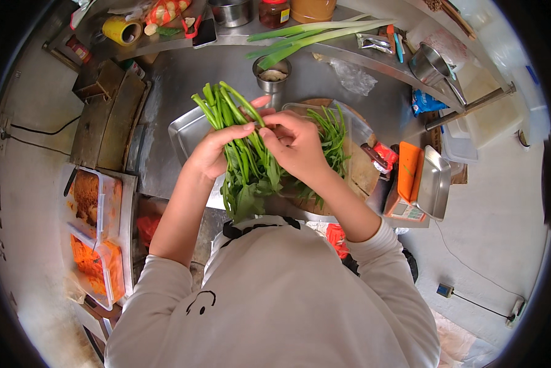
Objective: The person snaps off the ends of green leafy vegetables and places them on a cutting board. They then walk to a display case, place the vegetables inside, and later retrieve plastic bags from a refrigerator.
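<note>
My left hand [211, 150] is closed round a bunch of leafy greens [248, 175], its cut stems pointing up and away and its leaves hanging toward my apron. With thumb and fingers pinched together, my right hand [297, 144] grips a stem at the bunch's right side. More loose greens [332, 138] lie just beyond my right hand, in a clear shallow tray [349, 116] over a round wooden board [364, 175]. Beside and partly behind my left hand is a metal tray [186, 126].
A steel bowl [272, 73] stands ahead on the metal counter. Long scallions [318, 30] lie across the raised shelf. At right are an orange scale [405, 178] and a metal pan [434, 184]. Tubs of orange-red food [97, 264] stand at left.
</note>
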Demonstrator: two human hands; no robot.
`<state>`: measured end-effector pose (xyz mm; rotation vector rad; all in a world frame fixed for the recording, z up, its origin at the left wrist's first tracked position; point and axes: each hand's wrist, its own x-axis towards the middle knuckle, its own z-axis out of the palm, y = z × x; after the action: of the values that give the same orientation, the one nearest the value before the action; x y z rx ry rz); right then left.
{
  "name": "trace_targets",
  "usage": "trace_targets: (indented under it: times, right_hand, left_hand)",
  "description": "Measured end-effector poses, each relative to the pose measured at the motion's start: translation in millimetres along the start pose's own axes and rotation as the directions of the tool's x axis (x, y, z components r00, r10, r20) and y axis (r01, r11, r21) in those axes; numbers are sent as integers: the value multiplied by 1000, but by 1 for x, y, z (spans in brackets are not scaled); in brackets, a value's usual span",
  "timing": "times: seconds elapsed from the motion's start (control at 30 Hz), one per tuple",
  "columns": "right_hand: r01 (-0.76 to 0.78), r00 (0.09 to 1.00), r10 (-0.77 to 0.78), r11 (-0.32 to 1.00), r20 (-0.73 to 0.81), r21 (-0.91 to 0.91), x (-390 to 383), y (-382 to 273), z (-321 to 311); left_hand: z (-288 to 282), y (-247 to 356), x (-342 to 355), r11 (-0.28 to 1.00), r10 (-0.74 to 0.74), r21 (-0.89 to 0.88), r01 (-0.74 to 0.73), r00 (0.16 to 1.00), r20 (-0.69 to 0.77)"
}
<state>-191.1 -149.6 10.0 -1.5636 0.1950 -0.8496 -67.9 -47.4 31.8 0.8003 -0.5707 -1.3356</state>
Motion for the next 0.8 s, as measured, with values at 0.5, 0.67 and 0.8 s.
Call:
trace_targets:
  times: [0.5,0.67,0.8]
  right_hand:
    - [-395,853,510,765,-106,509,5,-5,-74]
    - [-431,741,624,725,-248,537,-6,44,-121]
    - [-596,500,775,632,-387,495,-25,136,-161]
  left_hand:
    - [-27,10,3,998,6,-57,-17,983,-184]
    - [-37,23,-14,993,62,-78,-89,952,-300]
    - [-50,24,-17,995,53,-62,-76,945,-322]
